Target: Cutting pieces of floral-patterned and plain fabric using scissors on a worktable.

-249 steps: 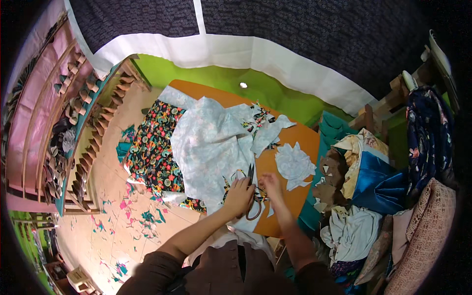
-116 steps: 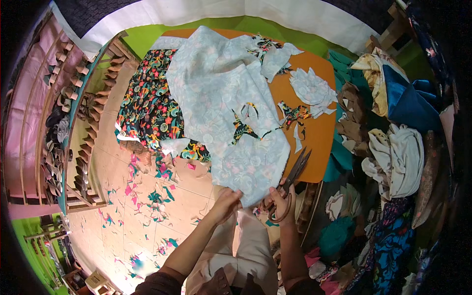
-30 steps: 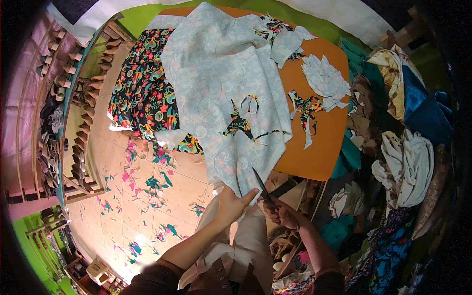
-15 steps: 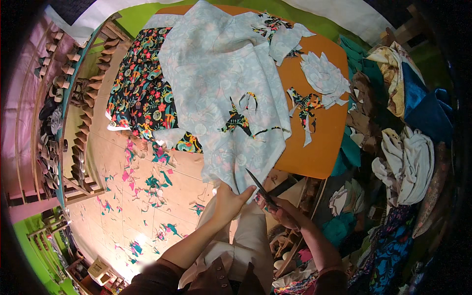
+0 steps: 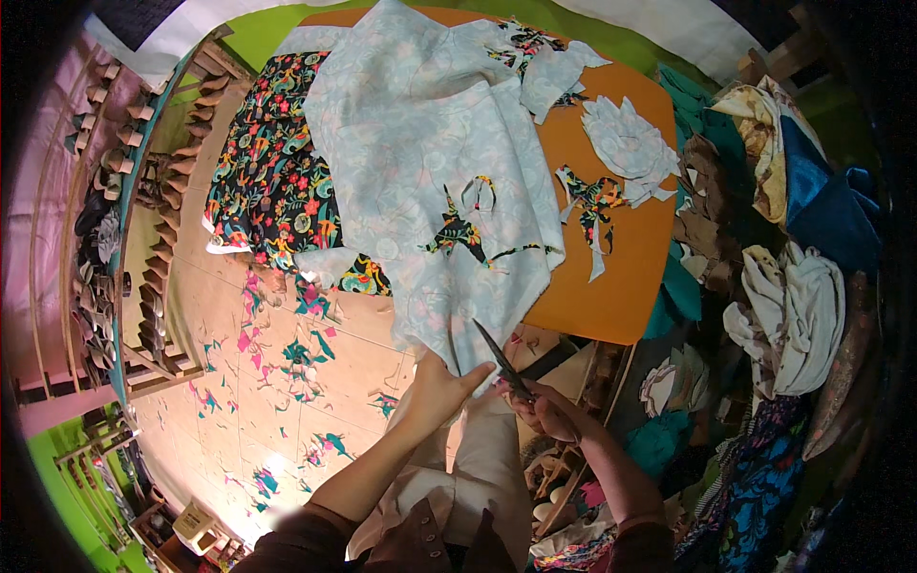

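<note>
My left hand (image 5: 441,390) pinches the near edge of a large pale-backed cloth (image 5: 430,134), its thumb pointing right. In my right hand (image 5: 548,413) is a pair of dark scissors (image 5: 500,355), the blades pointing up and left beside the cloth's near corner. Whether the blades are apart cannot be made out. The cloth spreads over an orange table (image 5: 611,310) and hangs past its near edge. Its black floral printed side (image 5: 277,158) shows at the left. Cut floral scraps (image 5: 458,234) lie on top of it.
Several cut pale pieces (image 5: 630,148) and a floral scrap (image 5: 597,205) lie on the table's right side. Coloured scraps (image 5: 306,349) litter the tiled floor. Shelves of shoe forms (image 5: 162,248) stand at the left. Heaped fabrics (image 5: 793,315) crowd the right.
My right hand and the scissors have shifted slightly up and left. The cloth has moved a little to the left; my left hand keeps its hold in about the same place.
</note>
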The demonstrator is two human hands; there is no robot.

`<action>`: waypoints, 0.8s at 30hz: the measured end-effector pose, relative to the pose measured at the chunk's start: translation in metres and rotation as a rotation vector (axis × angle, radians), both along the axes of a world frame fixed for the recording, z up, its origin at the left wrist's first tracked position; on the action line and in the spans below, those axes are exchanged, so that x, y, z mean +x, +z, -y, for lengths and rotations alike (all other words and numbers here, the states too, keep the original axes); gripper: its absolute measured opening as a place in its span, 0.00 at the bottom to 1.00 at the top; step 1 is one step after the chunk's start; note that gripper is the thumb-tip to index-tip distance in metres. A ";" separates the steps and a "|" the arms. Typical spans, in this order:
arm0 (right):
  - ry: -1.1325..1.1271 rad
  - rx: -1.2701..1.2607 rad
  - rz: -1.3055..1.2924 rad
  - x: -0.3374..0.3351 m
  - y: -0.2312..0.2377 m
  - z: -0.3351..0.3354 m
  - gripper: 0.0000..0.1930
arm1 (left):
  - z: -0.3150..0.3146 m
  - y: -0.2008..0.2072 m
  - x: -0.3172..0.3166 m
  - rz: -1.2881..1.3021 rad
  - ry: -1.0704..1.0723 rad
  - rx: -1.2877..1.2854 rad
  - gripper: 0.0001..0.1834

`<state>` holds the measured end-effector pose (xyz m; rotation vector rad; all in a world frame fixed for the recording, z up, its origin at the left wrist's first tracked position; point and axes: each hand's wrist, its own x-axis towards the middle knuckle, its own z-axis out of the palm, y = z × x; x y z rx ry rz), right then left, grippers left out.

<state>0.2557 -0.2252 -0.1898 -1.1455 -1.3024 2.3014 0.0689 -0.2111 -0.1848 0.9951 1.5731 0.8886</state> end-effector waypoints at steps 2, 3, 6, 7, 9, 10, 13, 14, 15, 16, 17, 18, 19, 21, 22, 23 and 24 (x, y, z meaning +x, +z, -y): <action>-0.126 -0.022 -0.017 -0.004 -0.008 0.008 0.43 | 0.002 -0.005 -0.002 -0.045 -0.148 -0.073 0.32; -0.125 -0.023 -0.018 -0.004 -0.005 0.004 0.43 | 0.001 -0.002 -0.002 -0.046 -0.147 -0.074 0.32; -0.008 0.000 0.033 -0.005 0.007 -0.008 0.43 | -0.004 0.011 -0.002 -0.016 -0.081 -0.093 0.28; -0.023 -0.031 0.029 -0.006 0.008 -0.009 0.44 | -0.005 0.012 -0.002 -0.043 -0.082 -0.068 0.27; -0.033 -0.060 0.021 -0.008 0.007 -0.008 0.44 | -0.004 0.011 -0.006 -0.074 -0.079 -0.042 0.26; -0.053 -0.099 -0.026 -0.008 0.006 -0.006 0.44 | -0.003 0.007 -0.009 -0.066 -0.128 -0.065 0.29; -0.108 -0.134 -0.063 -0.002 -0.011 0.007 0.44 | -0.005 0.013 -0.005 -0.020 -0.220 -0.151 0.31; -0.128 -0.129 -0.072 -0.004 -0.013 0.006 0.43 | -0.005 0.016 -0.005 -0.003 -0.248 -0.214 0.31; -0.127 -0.129 -0.075 -0.005 -0.012 0.005 0.43 | -0.005 0.014 -0.004 -0.005 -0.247 -0.214 0.31; -0.125 -0.175 -0.075 -0.005 -0.010 0.001 0.43 | -0.003 0.012 -0.004 -0.001 -0.206 -0.171 0.31; -0.121 -0.223 -0.076 -0.006 -0.005 -0.004 0.43 | -0.002 0.010 -0.005 0.001 -0.163 -0.129 0.30; -0.118 -0.224 -0.078 -0.009 0.001 -0.007 0.43 | -0.001 0.010 -0.006 -0.001 -0.161 -0.130 0.30; -0.115 -0.191 -0.052 -0.012 0.008 -0.010 0.43 | -0.001 0.011 -0.006 0.000 -0.157 -0.143 0.31; -0.121 -0.156 -0.017 -0.010 0.011 -0.011 0.43 | -0.001 0.011 -0.006 0.010 -0.163 -0.154 0.31; -0.097 -0.174 -0.051 -0.007 0.008 -0.011 0.42 | -0.001 0.011 -0.007 0.007 -0.183 -0.156 0.31; -0.068 -0.192 -0.087 -0.005 0.006 -0.011 0.42 | 0.000 0.010 -0.008 0.000 -0.199 -0.159 0.30; -0.068 -0.192 -0.087 -0.004 0.006 -0.012 0.42 | 0.002 0.008 -0.007 0.000 -0.199 -0.159 0.30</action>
